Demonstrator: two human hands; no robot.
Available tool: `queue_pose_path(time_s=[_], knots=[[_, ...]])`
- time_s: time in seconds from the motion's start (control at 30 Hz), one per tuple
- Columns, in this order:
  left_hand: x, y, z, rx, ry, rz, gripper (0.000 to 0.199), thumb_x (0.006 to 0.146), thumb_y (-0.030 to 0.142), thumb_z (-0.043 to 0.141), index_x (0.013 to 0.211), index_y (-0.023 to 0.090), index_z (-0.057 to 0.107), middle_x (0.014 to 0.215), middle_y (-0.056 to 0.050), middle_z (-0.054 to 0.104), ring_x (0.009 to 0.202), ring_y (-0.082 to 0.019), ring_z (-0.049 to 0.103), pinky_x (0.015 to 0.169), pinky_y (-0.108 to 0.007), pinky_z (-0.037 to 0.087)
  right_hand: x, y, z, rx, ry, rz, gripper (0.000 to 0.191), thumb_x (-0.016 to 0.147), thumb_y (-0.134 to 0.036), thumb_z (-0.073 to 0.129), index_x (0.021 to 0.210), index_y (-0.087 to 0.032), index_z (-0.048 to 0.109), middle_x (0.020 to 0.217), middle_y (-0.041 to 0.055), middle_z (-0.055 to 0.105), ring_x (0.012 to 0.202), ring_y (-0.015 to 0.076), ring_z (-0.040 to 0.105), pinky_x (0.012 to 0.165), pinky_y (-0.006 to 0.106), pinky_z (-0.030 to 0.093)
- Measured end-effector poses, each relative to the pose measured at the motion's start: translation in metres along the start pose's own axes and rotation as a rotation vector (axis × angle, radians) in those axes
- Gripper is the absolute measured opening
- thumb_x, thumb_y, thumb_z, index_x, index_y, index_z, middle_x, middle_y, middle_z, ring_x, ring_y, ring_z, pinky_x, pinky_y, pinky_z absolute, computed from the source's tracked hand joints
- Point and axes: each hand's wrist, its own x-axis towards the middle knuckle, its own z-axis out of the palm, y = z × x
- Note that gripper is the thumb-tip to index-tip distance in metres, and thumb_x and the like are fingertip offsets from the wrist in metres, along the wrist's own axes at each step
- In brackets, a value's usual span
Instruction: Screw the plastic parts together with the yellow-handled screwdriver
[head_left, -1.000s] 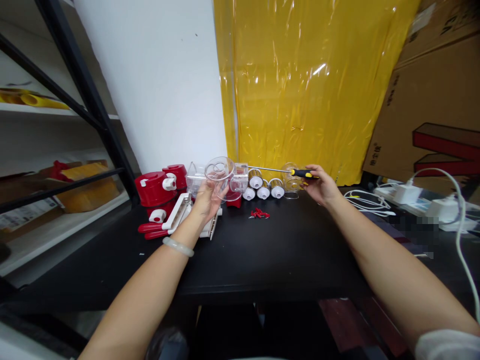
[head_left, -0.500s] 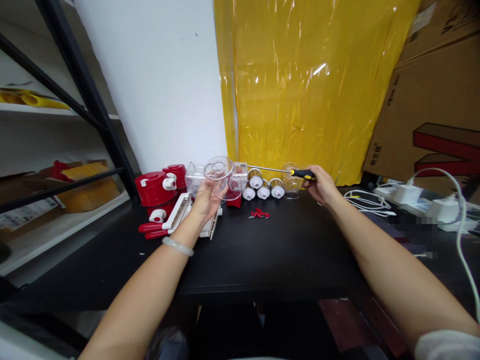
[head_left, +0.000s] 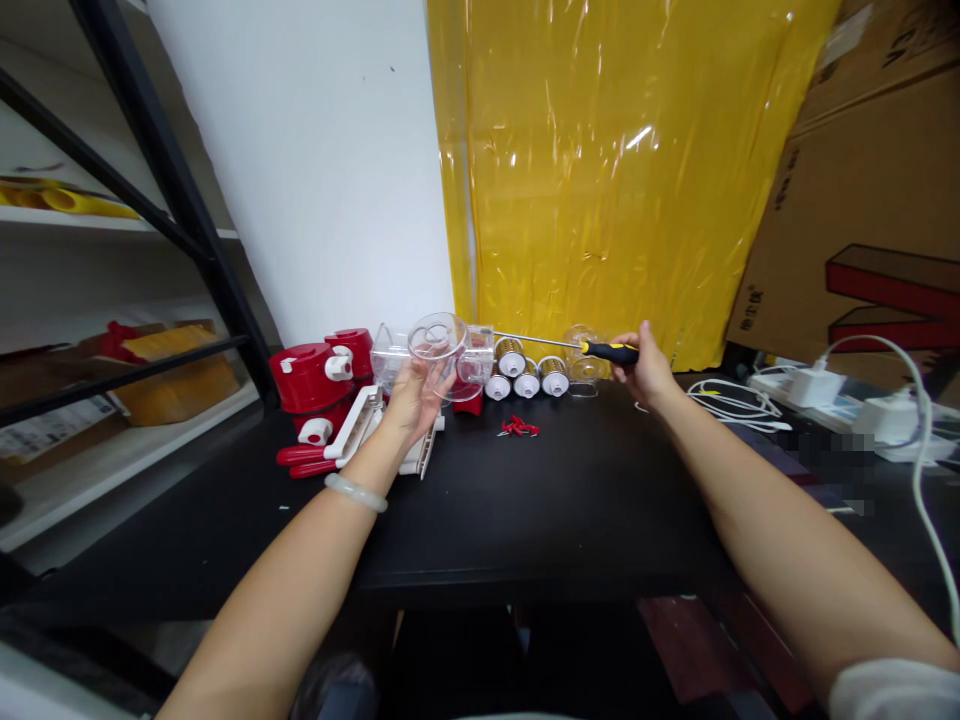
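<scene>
My left hand (head_left: 420,392) is closed around a clear plastic part (head_left: 437,338) with a round, funnel-like mouth, raised above the table. In my right hand (head_left: 643,368) is a screwdriver (head_left: 609,352) with a black and yellow handle, lying nearly level. Its long shaft points left, and the tip reaches the right side of the clear part; whether it sits in a screw I cannot tell. My right thumb sticks up off the handle. Several red screw-like pieces (head_left: 519,427) lie on the black table below, between my hands.
Red round housings (head_left: 301,378) and white pieces with red handles (head_left: 307,460) stand left. Several white-ended metal drums (head_left: 526,383) are stacked at the back, beside more clear plastic parts (head_left: 583,345). White cables (head_left: 739,408) and chargers (head_left: 817,385) lie right.
My right hand has shifted its fingers on the screwdriver handle, with the thumb now raised and the hand slightly farther right. My left hand and the clear part look the same.
</scene>
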Motion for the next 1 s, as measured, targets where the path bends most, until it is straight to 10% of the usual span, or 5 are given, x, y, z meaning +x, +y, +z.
queue_pose_path(time_s=[0.4, 0.7, 1.0], knots=[[0.001, -0.001, -0.001, -0.013, -0.011, 0.002, 0.064, 0.054, 0.057, 0.092, 0.102, 0.024, 0.066, 0.130, -0.007, 0.068, 0.144, -0.029, 0.045, 0.116, -0.047, 0.040, -0.010, -0.010, 0.005, 0.232, -0.092, 0.096, 0.034, 0.060, -0.031, 0.084, 0.084, -0.029, 0.059, 0.073, -0.0048, 0.066, 0.059, 0.0133, 0.058, 0.056, 0.028, 0.052], [0.002, -0.001, -0.002, 0.008, -0.010, 0.019, 0.063, 0.053, 0.059, 0.091, 0.099, 0.023, 0.068, 0.129, -0.007, 0.069, 0.144, -0.029, 0.043, 0.116, -0.048, 0.040, 0.001, 0.000, -0.001, 0.055, -0.042, 0.023, 0.056, 0.074, -0.080, 0.062, 0.074, -0.024, 0.057, 0.054, -0.0012, 0.055, 0.042, 0.0136, 0.049, 0.043, 0.030, 0.045], [0.002, -0.001, 0.000, 0.011, -0.007, 0.021, 0.064, 0.052, 0.059, 0.091, 0.100, 0.023, 0.068, 0.128, -0.007, 0.069, 0.144, -0.030, 0.043, 0.117, -0.049, 0.040, -0.008, -0.008, 0.003, 0.199, -0.107, 0.071, 0.039, 0.062, -0.039, 0.088, 0.084, -0.028, 0.057, 0.074, -0.0058, 0.064, 0.057, 0.0114, 0.058, 0.055, 0.027, 0.052]])
